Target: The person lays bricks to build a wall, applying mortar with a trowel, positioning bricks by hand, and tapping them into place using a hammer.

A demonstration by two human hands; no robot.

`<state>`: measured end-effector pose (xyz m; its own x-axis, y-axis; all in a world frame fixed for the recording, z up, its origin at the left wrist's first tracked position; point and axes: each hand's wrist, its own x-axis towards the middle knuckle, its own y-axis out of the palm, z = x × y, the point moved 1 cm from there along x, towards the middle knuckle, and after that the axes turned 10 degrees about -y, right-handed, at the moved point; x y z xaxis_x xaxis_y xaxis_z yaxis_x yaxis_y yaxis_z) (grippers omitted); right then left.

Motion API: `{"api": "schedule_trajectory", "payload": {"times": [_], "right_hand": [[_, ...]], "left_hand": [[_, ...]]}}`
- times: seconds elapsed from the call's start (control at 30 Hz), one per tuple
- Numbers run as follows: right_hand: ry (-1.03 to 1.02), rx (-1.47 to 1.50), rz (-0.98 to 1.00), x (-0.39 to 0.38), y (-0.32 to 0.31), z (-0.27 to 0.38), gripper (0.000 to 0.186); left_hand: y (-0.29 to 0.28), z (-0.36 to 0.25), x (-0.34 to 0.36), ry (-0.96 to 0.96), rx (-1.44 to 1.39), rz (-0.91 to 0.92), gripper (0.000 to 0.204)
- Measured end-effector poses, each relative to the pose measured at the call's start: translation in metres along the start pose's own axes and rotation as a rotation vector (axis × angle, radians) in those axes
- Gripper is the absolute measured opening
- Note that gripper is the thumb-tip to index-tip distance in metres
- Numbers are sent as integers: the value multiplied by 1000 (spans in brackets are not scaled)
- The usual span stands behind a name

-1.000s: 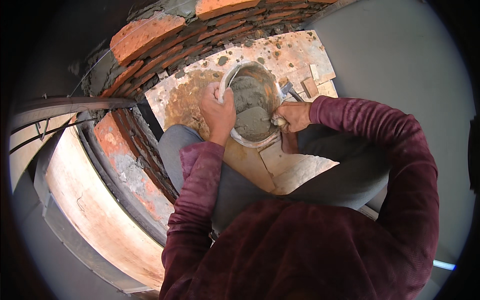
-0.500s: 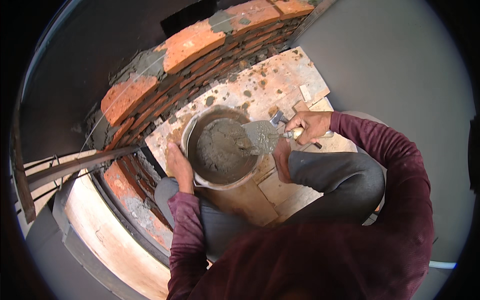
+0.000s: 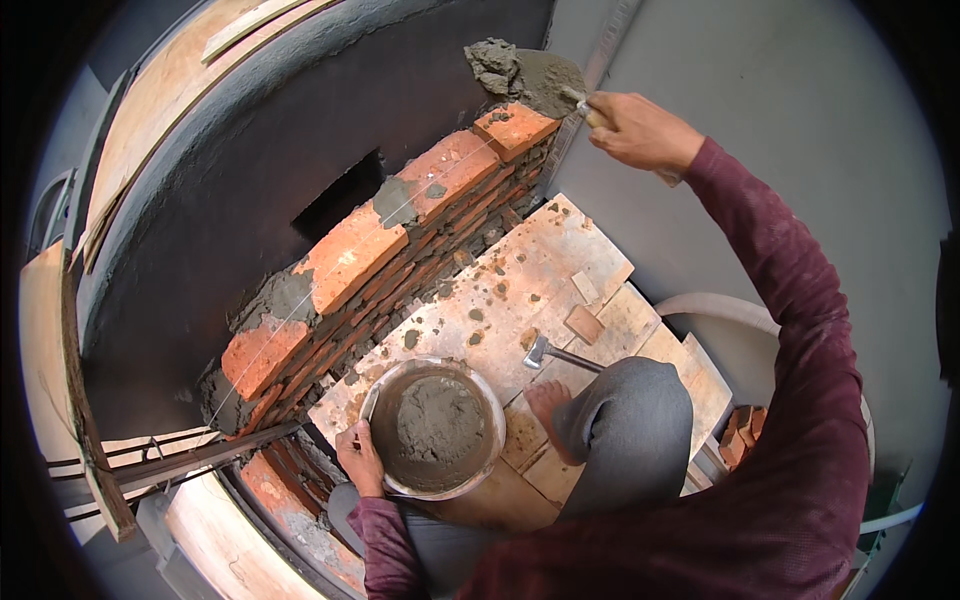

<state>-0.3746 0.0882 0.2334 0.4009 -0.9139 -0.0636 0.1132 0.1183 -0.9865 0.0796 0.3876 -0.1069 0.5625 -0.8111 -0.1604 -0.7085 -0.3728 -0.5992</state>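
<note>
Grey mortar (image 3: 535, 72) sits heaped on the trowel (image 3: 560, 85), blade roughly level so the load stays on. Right hand (image 3: 640, 130) is clenched round the trowel handle, arm stretched out, load hanging just above the far end of the brick wall (image 3: 400, 230). Top course there looks bare, with mortar patches further along it. String line (image 3: 300, 310) runs along the top course, likely the guide for level. Left hand (image 3: 358, 460) grips the rim of the metal pan (image 3: 437, 428), fingers curled over the edge, probably steadying it. Pan is about half full of mortar and rests on the wooden boards (image 3: 530, 280) beside the wall, close to the knee. Hammer (image 3: 560, 355) lies on the boards, untouched.
</note>
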Motion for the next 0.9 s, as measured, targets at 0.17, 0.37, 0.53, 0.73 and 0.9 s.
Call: {"api": "schedule_trajectory", "payload": {"times": [0.17, 0.37, 0.53, 0.73, 0.9], "right_hand": [[-107, -431, -194, 33, 62, -41, 19], [20, -101, -136, -43, 5, -30, 19], [326, 549, 263, -76, 53, -47, 29], [64, 153, 30, 15, 97, -71, 35], [40, -188, -50, 17, 99, -63, 24]], "left_hand": [[14, -24, -3, 75, 97, -54, 36], [-79, -148, 4, 640, 229, -338, 32], [-121, -330, 101, 1173, 109, -820, 32], [-120, -431, 249, 1065, 153, -1106, 65], [-100, -425, 255, 1050, 291, -1152, 71]]}}
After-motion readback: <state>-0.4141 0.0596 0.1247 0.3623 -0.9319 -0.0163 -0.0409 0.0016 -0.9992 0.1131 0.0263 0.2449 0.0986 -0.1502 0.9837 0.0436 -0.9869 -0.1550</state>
